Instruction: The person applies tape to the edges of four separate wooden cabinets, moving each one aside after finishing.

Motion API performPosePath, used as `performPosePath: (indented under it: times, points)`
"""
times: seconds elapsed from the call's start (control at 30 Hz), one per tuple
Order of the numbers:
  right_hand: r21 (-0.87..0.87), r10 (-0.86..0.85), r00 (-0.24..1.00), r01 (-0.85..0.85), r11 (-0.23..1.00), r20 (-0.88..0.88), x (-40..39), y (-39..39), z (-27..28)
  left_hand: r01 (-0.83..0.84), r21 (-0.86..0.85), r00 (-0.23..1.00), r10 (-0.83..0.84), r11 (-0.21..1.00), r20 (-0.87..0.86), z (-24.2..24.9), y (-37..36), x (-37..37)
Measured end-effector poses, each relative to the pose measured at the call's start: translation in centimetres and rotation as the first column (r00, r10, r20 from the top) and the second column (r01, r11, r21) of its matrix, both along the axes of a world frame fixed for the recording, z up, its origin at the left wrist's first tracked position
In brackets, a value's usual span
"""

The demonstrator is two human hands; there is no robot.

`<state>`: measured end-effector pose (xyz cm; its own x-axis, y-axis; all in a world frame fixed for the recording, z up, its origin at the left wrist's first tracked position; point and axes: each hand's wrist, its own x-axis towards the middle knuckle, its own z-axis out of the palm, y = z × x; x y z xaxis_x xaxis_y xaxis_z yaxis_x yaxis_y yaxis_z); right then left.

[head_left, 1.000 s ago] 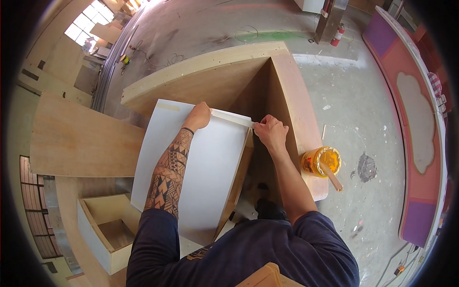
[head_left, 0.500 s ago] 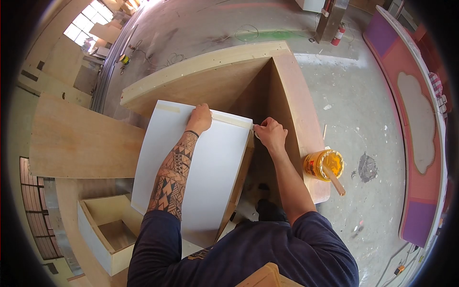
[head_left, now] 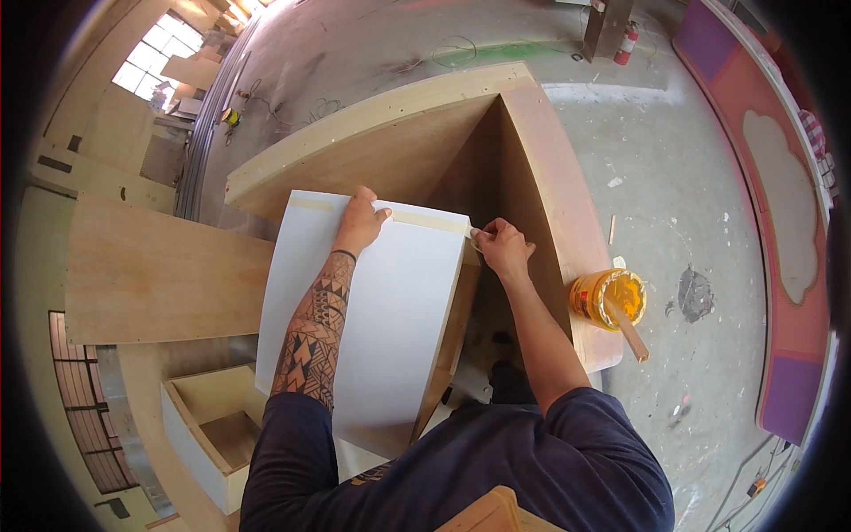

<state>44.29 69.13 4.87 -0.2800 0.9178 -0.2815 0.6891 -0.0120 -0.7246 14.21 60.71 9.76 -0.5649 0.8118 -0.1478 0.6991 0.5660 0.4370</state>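
A white panel (head_left: pixel 390 328) faces me on top of a wooden box-like piece, with a strip of cream masking tape (head_left: pixel 421 219) along its far edge. My left hand (head_left: pixel 359 222) grips that edge, its fingers over the rim and its thumb out on the tape. At the panel's far right corner, my right hand (head_left: pixel 505 250) is closed in a pinch on the tape's end. What looks like the tape roll is mostly hidden in those fingers.
An angled plywood frame (head_left: pixel 381 124) stands beyond the panel. On its right ledge sits a yellow tub (head_left: pixel 589 300) with a wooden stick (head_left: pixel 628 330). To the left are a plywood board (head_left: pixel 168 270) and an open drawer-like box (head_left: pixel 199 386). A pink-purple counter (head_left: pixel 762 160) stands far right.
My left hand has shifted slightly left along the panel's edge, and its thumb now sticks out to the right. The right hand stays at the corner. The whole view has shifted slightly.
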Motion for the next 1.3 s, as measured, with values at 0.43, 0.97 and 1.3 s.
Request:
performPosePath:
  times: [0.43, 0.97, 1.3]
  points:
    - [0.023, -0.021, 1.0, 0.021, 1.0, 0.01, 0.0, -0.1, -1.1, 0.522, -0.072, 0.759, -0.502, 0.85, -0.415, -1.3, -3.5, 13.9]
    - [-0.047, -0.108, 0.829, 0.098, 0.994, -0.549, 2.2, -1.1, -9.2, 0.596, -0.08, 0.76, -0.593, 0.799, -0.266, -2.4, -2.1, 12.7]
    - [-0.133, -0.102, 0.874, 0.043, 0.99, -0.476, 2.7, -0.8, -10.9, 0.562, -0.134, 0.756, -0.572, 0.816, -0.318, -2.0, -2.0, 13.1]
